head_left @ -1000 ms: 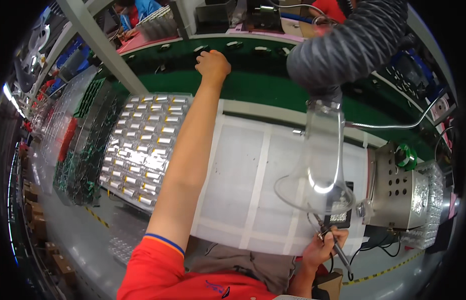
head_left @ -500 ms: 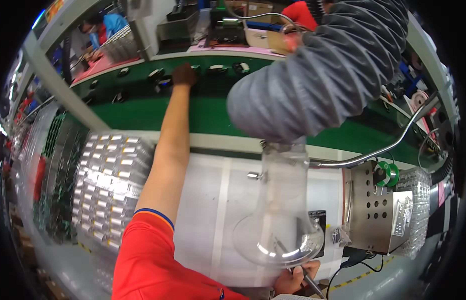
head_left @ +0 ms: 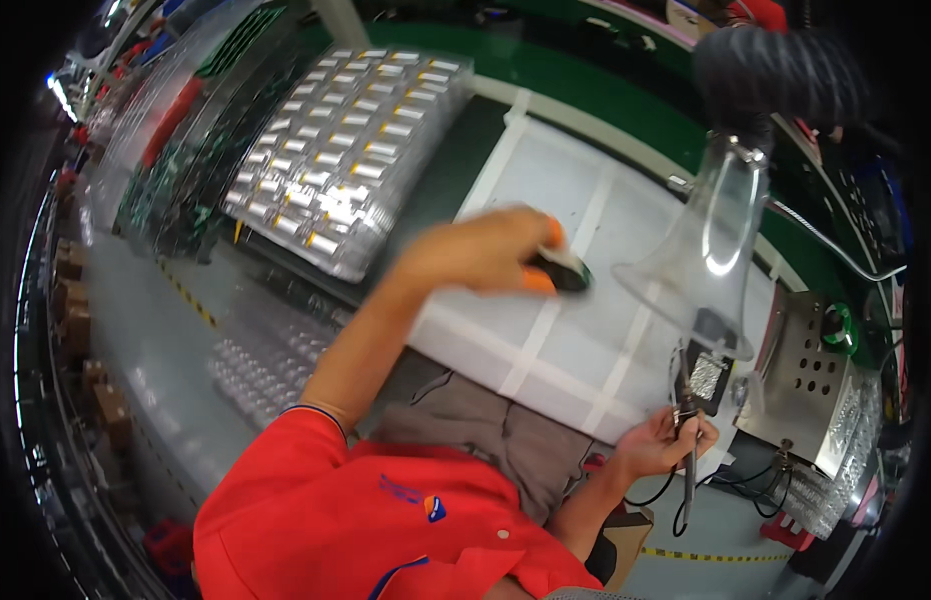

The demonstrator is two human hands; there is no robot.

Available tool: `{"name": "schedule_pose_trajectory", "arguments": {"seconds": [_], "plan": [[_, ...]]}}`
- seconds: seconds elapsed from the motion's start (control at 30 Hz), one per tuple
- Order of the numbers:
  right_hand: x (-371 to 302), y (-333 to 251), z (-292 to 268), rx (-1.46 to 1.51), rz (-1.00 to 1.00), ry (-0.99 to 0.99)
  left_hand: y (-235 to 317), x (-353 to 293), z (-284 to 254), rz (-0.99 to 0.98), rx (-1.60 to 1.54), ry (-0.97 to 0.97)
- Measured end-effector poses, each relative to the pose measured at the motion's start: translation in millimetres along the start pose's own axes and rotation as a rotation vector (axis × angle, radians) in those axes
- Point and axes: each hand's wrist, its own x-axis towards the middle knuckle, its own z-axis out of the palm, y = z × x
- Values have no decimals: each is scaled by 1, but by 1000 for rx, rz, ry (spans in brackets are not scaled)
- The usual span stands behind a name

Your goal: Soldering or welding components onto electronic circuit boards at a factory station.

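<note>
Over the white work surface (head_left: 516, 345), my left hand (head_left: 481, 252) is closed on a small dark part (head_left: 569, 277) with some green and white on it. Motion smears this hand, and orange covers its fingertips. Low on the right, my right hand (head_left: 666, 445) grips a slim grey soldering iron (head_left: 690, 475), with a black cord looping below. Just beyond that hand lies a dark holder (head_left: 708, 378) with crinkled silvery material in it. A clear fume funnel (head_left: 698, 240) hangs above the holder.
A grey ribbed hose (head_left: 776, 75) joins the funnel. At right stand a perforated metal box (head_left: 801, 350) and a green solder spool (head_left: 839, 328). Clear trays of small silvery parts (head_left: 336, 160) are stacked at left. A green conveyor belt (head_left: 586, 75) runs along the back.
My left hand has come back from the conveyor to the white work surface with the small dark part. The head view has swung, bringing my lap into sight. My right hand keeps the soldering iron.
</note>
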Motion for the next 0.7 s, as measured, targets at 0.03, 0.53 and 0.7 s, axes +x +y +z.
{"name": "schedule_pose_trajectory", "arguments": {"seconds": [0.03, 0.53, 0.7], "plan": [[0, 0, 1, -21, -5, 10, 12, -5, 22, 284, 31, 52], [0, 0, 3, -2, -45, -45, -156, -130, -142, -736, 672, 937], [-1, 0, 3, -18, -31, -26, -154, -122, -141, -706, 410, 832]]}}
